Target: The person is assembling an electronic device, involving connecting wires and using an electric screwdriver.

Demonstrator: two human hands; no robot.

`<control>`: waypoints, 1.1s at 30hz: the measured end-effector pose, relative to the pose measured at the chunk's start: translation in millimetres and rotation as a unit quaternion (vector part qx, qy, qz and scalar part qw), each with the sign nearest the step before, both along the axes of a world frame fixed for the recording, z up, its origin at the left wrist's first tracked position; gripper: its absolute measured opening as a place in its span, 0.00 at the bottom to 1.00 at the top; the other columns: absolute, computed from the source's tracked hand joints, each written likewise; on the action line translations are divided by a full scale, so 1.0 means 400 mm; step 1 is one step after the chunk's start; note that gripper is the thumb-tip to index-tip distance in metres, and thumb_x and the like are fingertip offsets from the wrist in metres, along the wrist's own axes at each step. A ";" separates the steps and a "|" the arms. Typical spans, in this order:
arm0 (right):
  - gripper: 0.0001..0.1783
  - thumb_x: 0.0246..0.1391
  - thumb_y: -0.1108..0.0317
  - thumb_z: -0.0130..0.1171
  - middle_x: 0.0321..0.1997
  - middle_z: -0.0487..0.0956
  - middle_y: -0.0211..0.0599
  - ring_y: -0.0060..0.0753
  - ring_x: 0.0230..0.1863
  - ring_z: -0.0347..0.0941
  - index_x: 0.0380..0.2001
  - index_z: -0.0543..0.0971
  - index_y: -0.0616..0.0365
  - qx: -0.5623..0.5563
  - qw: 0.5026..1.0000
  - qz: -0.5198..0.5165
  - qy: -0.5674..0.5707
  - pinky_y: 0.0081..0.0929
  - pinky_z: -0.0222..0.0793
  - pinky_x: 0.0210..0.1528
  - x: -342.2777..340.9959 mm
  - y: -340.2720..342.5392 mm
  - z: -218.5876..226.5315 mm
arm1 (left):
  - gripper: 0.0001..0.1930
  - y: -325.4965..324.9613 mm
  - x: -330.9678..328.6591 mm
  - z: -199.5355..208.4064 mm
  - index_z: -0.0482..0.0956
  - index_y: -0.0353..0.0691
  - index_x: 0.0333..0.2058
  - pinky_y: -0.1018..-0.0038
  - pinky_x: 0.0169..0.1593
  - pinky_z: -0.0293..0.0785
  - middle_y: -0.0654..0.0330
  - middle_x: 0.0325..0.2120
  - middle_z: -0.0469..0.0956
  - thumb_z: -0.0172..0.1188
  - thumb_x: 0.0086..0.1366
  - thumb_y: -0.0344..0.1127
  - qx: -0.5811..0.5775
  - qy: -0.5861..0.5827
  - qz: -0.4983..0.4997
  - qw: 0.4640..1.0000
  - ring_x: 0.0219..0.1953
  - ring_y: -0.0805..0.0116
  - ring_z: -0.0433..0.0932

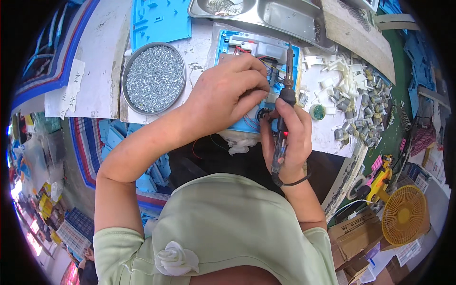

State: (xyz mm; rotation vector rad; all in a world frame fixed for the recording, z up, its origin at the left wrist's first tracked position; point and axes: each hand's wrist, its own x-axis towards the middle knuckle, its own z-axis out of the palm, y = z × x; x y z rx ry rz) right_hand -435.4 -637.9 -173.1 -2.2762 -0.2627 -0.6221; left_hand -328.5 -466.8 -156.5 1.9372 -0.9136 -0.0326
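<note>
Two bare hands at work over an open blue casing (247,124) on the white surface (104,47). Right hand (293,128): fingers wrapped around a soldering iron (288,88) — tip pointing up and away from the person, over the casing's right side. Black round part (262,113) just beside the right fingertips; can't tell if they touch it. Left hand (228,90): over the casing, fingers bent with tips drawn together; can't tell if they pinch anything. Red wires (242,50) and white parts show inside the casing.

Left of it: dish (185,78) of small metal pieces (154,78), blue panel (161,21) above. Metal tray (256,12) beyond the casing. Right: green-filled pot (317,112) near the casing, then white plastic bits (327,71) and grey metal parts (365,123) — loose, piled together.
</note>
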 end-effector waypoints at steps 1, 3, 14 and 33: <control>0.37 0.41 0.86 0.71 0.44 0.76 0.45 0.38 0.38 0.77 0.59 0.75 0.57 0.018 1.000 -0.009 -0.004 0.30 0.73 0.42 0.000 0.005 -0.005 | 0.07 -0.003 0.000 0.001 0.81 0.34 0.36 0.67 0.43 0.77 0.56 0.39 0.79 0.67 0.57 0.23 -0.002 0.000 -0.005 1.000 0.40 0.56 0.80; 0.39 0.36 0.88 0.69 0.43 0.76 0.43 0.45 0.39 0.74 0.57 0.79 0.53 0.053 0.998 -0.029 -0.010 0.34 0.70 0.44 -0.005 0.012 -0.016 | 0.08 -0.006 0.005 -0.005 0.81 0.36 0.35 0.66 0.43 0.77 0.56 0.38 0.79 0.68 0.56 0.24 0.000 -0.021 -0.027 0.999 0.40 0.55 0.80; 0.39 0.39 0.82 0.73 0.44 0.76 0.47 0.47 0.41 0.73 0.59 0.75 0.54 0.036 0.999 -0.019 0.019 0.36 0.70 0.45 -0.004 -0.004 0.000 | 0.09 -0.011 0.014 -0.007 0.78 0.38 0.33 0.63 0.43 0.77 0.57 0.39 0.77 0.68 0.54 0.27 0.042 -0.084 -0.082 0.992 0.41 0.53 0.79; 0.09 0.49 0.72 0.63 0.21 0.74 0.35 0.31 0.23 0.62 0.34 0.81 0.66 0.216 0.954 0.153 0.143 0.29 0.56 0.28 0.000 -0.239 0.103 | 0.09 -0.030 0.051 0.036 0.78 0.41 0.29 0.62 0.39 0.74 0.62 0.42 0.75 0.68 0.48 0.27 0.172 -0.078 -0.154 0.970 0.43 0.59 0.80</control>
